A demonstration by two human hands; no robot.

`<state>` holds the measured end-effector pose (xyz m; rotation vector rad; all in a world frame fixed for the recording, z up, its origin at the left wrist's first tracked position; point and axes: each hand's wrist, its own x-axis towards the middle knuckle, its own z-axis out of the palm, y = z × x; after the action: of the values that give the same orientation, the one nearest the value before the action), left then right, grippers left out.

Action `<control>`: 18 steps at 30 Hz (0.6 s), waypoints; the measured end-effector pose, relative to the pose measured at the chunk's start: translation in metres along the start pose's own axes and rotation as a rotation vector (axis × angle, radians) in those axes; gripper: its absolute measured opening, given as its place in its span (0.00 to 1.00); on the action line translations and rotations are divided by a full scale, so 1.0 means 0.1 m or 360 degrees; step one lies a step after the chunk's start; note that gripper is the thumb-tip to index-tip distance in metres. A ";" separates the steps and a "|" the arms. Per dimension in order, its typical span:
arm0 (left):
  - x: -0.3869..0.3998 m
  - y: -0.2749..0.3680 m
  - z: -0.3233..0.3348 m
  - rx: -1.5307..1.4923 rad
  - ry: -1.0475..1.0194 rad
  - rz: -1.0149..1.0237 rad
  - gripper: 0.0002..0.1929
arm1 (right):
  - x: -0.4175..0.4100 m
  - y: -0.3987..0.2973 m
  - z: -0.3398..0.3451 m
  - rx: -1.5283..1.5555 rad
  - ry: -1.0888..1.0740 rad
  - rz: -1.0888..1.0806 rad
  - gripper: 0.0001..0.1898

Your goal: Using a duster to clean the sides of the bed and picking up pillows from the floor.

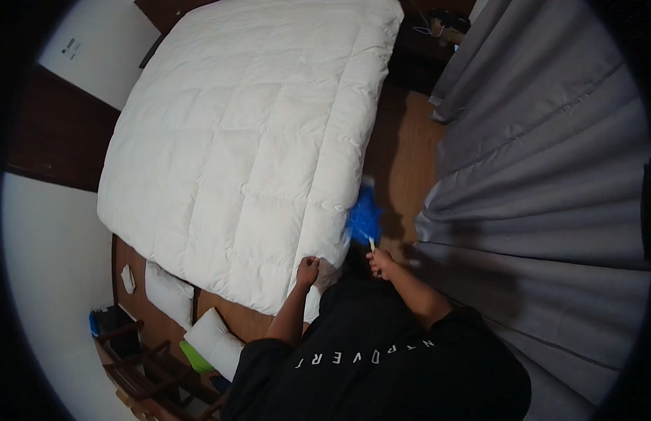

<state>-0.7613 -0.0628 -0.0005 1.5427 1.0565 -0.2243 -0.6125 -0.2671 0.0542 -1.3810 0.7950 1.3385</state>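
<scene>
My right hand [379, 263] grips the pale handle of a duster with a fluffy blue head [365, 213]. The duster's head is slightly blurred and lies against the near right side of the bed. A thick white quilted duvet [251, 152] covers the bed and hangs over its edges. My left hand [307, 271], its fingers curled together, is at the duvet's near right corner. Whether cloth is pinched between those fingertips cannot be made out.
Long grey curtains [520, 142] hang on the right, beside a strip of wooden floor [417, 142]. Two white pillows, one farther off [168, 292] and one nearer [216, 337], lie at the lower left. Dark wooden furniture [146, 368] stands beyond them. Cables and a dark device [449, 21] are at the top right.
</scene>
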 end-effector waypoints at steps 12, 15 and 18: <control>0.25 0.53 0.07 0.0113 0.0043 0.0014 0.13 | -0.06 -2.01 -0.55 0.0250 0.0795 -0.1255 0.13; 0.39 0.66 0.14 0.0035 0.0078 0.0037 0.13 | -0.37 -2.54 -0.39 0.0441 0.0607 -0.1577 0.16; 0.46 0.87 0.25 0.0000 0.0140 -0.0074 0.15 | -0.36 -2.82 -0.33 0.0424 0.0199 -0.1649 0.17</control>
<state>-0.6628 -0.0531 0.0222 1.5408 1.1622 -0.1901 -0.3442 -0.2281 0.1450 -1.3558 0.2197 0.3286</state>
